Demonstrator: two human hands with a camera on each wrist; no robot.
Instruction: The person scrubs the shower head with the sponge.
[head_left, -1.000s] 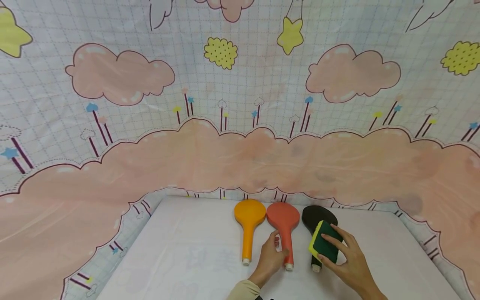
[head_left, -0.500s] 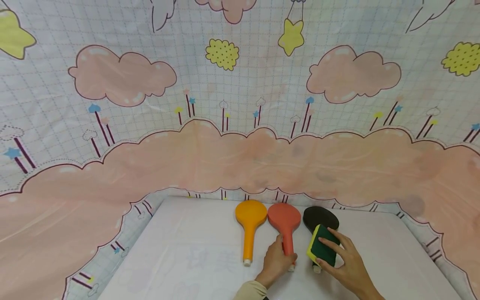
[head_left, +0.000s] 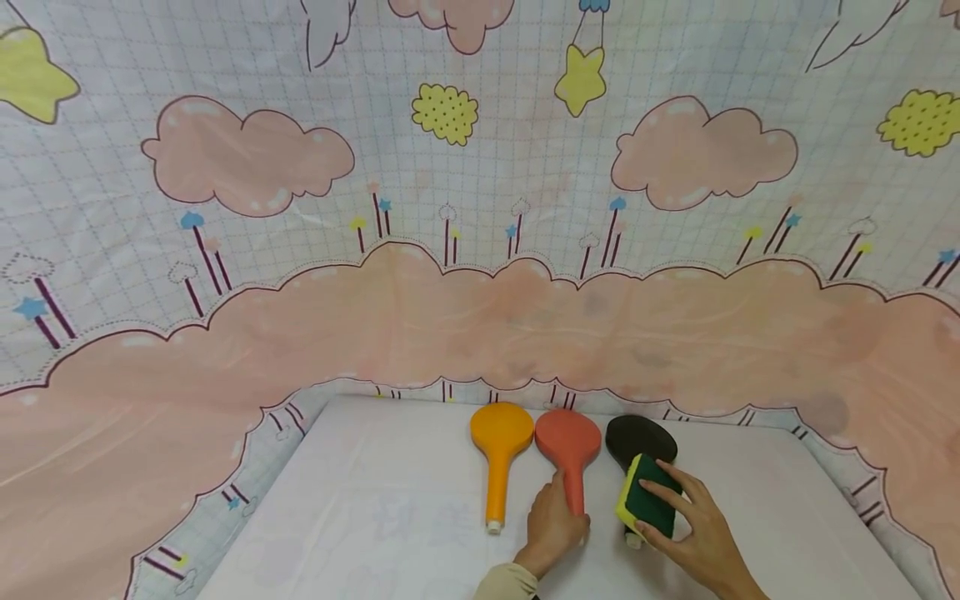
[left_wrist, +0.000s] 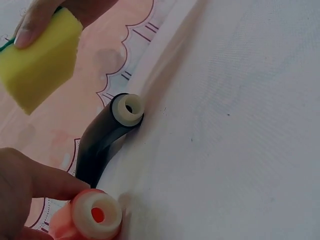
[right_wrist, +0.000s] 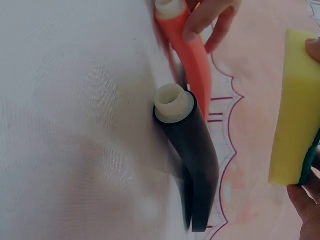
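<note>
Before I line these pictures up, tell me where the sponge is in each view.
Head: sponge right of centre, low down, held by the right hand.
Left wrist: upper left corner, yellow side showing.
Right wrist: at the right edge, partly cut off.
Shared landmark: the black handle with its pale end.

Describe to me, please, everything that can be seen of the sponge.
The sponge is a rectangular block of two layers: thick yellow material that looks like soft foam, and a thin dark green layer that looks like scouring pad. It looks whole and barely squeezed. The right hand grips it between thumb and fingers, tilted, with its green face toward the head camera. It is held apart from the black long-handled piece, partly hiding that piece in the head view.
</note>
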